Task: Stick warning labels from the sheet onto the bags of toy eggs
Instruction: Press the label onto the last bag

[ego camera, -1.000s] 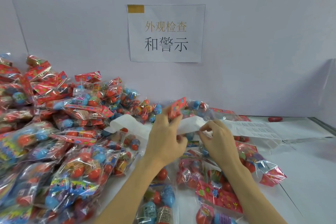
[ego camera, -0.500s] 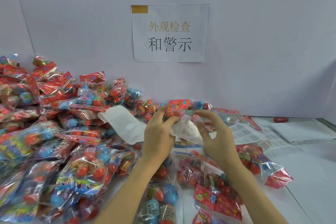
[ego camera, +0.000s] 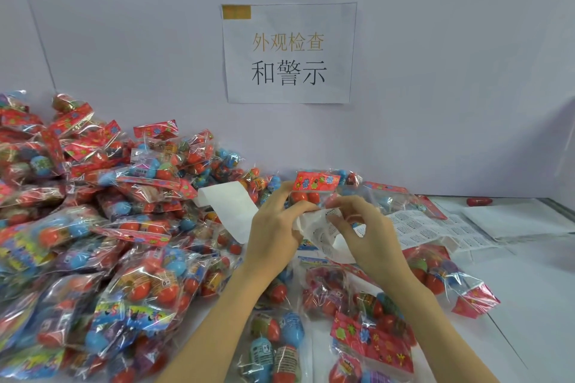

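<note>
Left hand (ego camera: 273, 227) grips the label sheet (ego camera: 323, 232) and a bag of toy eggs (ego camera: 314, 188) at scene centre, raised above the table (ego camera: 529, 289). Right hand (ego camera: 370, 236) pinches at the sheet's curled edge, seemingly peeling a label. Recommended: peel slowly, keep the backing taut, then press the label flat on clear film.

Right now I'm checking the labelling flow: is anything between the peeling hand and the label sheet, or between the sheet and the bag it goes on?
Nothing visible. The right hand pinches at the curled label sheet directly; the left hand holds sheet and bag of toy eggs together.
</note>
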The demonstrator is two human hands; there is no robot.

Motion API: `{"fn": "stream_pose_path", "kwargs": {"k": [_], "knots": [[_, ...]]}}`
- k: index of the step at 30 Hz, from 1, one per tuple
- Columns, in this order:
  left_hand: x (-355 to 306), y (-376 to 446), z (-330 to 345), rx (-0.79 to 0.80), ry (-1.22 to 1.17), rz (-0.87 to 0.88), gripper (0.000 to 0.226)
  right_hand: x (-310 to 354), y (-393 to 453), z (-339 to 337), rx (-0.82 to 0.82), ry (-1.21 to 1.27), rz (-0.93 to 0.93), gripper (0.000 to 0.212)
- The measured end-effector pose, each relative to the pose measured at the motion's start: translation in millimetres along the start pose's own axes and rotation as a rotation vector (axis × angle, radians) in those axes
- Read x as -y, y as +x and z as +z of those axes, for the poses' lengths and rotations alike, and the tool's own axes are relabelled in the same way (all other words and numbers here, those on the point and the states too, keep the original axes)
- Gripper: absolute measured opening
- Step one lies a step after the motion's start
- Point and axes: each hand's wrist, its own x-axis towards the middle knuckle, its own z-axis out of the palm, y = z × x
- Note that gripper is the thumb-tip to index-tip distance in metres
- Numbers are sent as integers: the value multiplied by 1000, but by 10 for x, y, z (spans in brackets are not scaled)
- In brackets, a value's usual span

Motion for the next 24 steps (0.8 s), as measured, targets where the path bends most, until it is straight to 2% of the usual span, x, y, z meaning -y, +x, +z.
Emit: {"fn": "stream_pose_path", "kwargs": {"k": [2,8,13,17,19,21,22,24], "knots": [[10,4,11,11,-2,-15,43,16,-3,-2,-16,20,-13,16],[34,12,13,-7,8,-10,46,48,-15,-19,-37,51,-6,26],[45,12,25,-11,14,-11,48,60,-25,-19,-64,32,-31,25],[50,17,46,-26,40,-15,48,60,-2,-27,-129,-2,-78,21],[55,22,56,-11,63,-48,42,72,15,-53,-175,72,-63,19],[63,30,57,70,35,-160,42,70,25,-89,-206,219,2,17],[80,41,45,176,-27,-252,50,69,31,-111,-204,336,64,13],[137,57,-50,524,-245,-425,70,104,39,-146,-130,671,236,11]]}}
